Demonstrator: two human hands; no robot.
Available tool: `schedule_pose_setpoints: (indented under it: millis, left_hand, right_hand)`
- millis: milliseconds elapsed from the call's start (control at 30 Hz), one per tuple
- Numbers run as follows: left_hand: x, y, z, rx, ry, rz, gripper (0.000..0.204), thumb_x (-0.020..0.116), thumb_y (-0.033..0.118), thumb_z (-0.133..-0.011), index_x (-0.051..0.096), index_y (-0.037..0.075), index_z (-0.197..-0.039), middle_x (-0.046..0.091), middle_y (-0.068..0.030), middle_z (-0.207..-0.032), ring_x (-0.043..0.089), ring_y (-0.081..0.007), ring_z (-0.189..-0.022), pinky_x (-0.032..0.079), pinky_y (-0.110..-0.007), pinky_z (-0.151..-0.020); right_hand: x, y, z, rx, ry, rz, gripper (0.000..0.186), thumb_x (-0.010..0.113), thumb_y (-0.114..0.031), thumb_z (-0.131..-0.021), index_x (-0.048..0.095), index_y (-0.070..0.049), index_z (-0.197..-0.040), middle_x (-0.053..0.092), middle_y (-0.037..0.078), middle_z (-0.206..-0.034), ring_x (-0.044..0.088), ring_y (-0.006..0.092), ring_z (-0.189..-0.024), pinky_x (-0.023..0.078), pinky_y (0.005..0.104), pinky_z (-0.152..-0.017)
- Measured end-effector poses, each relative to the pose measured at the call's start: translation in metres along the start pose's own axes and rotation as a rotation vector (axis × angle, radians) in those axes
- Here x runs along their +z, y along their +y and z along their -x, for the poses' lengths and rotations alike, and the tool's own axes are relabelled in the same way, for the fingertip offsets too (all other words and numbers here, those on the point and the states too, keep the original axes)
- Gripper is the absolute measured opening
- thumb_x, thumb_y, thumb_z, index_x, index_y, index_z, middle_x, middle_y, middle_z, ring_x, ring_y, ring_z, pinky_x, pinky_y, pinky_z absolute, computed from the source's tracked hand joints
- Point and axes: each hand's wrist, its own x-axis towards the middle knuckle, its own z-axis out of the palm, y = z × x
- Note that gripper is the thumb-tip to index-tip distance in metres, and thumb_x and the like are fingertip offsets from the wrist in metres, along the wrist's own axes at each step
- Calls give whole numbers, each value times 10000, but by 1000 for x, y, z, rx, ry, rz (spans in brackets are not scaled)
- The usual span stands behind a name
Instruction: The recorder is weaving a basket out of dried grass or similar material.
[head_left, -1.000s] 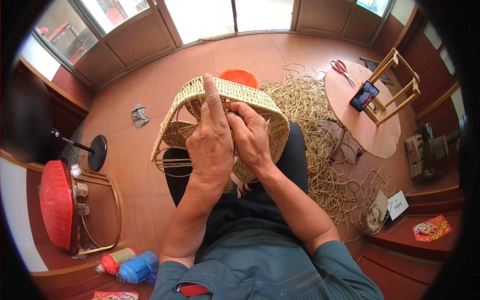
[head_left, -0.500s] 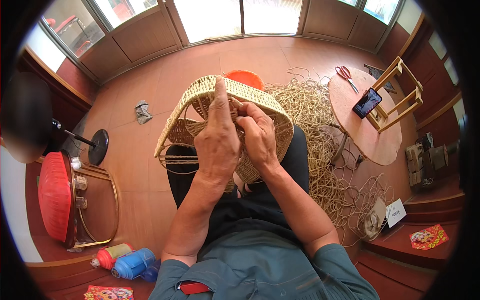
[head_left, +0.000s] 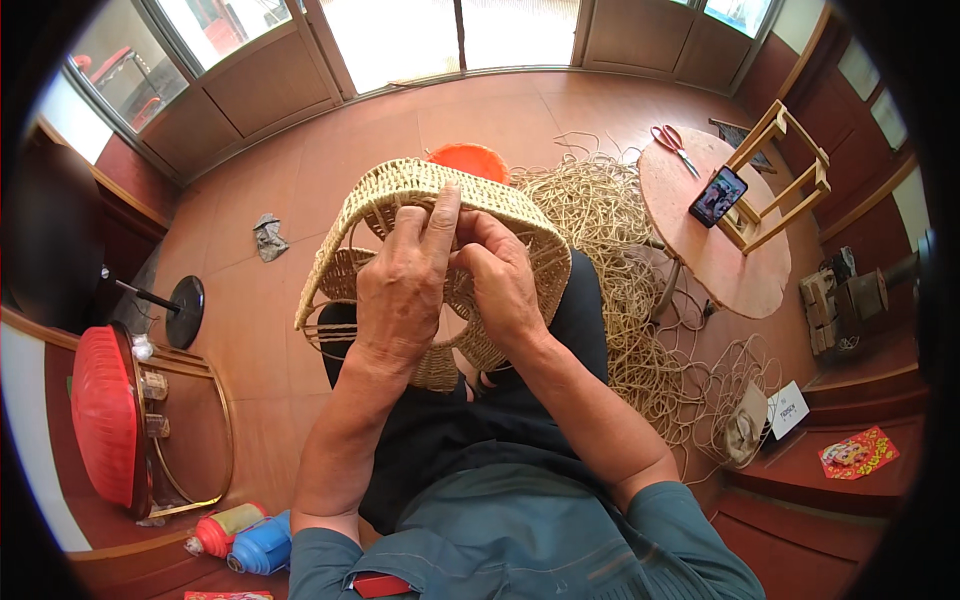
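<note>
A pale woven basket (head_left: 450,178) of twisted straw cord rests tilted over my thighs, with loose strands looping out at its left side. My left hand (head_left: 400,290) presses against its inner wall, index and middle fingers reaching up to just under the top band. Close beside it, my right hand (head_left: 500,280) pinches at the weave with bent thumb and index finger. The strand between those fingertips is mostly hidden by the hands. Part of the basket's lower side shows below my hands, between my knees.
A large heap of straw cord (head_left: 600,230) spreads on the floor at my right. Beyond stands a round board (head_left: 735,265) with red-handled scissors (head_left: 674,150), a phone (head_left: 718,196) and a wooden frame (head_left: 790,180). An orange basin (head_left: 470,160) sits behind the basket; thermos flasks (head_left: 258,545) lie lower left.
My left hand has lowered slightly; its index finger, which pointed up past the rim, now lies against the wall beside the middle finger. My right hand keeps pinching. The whole view has shifted slightly.
</note>
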Motion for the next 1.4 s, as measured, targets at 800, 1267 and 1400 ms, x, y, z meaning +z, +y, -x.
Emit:
schedule_pose_setpoints:
  millis: [800, 1267, 1400]
  left_hand:
    - [-14, -19, 22, -162, 125, 129, 94, 766, 166, -1054, 690, 112, -1063, 744, -100, -792, 757, -307, -725, 556, -434, -629]
    - [-38, -47, 43, -329, 138, 136, 127, 803, 180, -1015, 709, 103, -978, 755, -56, -856, 744, -278, -779, 566, -417, -675]
    - [-43, -55, 38, -352, 127, 132, 140, 818, 174, -999, 705, 97, -974, 731, -53, -860, 731, -273, -807, 568, -416, -701]
  right_hand:
    - [5, 13, 4, -179, 158, 255, 194, 707, -5, -1071, 736, 19, -1262, 765, 16, -1031, 691, 58, -923, 570, 239, -801]
    - [10, 3, 11, -938, 52, 1191, 469, 764, -22, -875, 783, -146, -1327, 744, 34, -1309, 698, 250, -1060, 559, 395, -918]
    - [5, 5, 5, -968, -36, 1291, 484, 764, -67, -897, 768, -146, -1374, 741, 26, -1321, 701, 219, -967, 543, 377, -845]
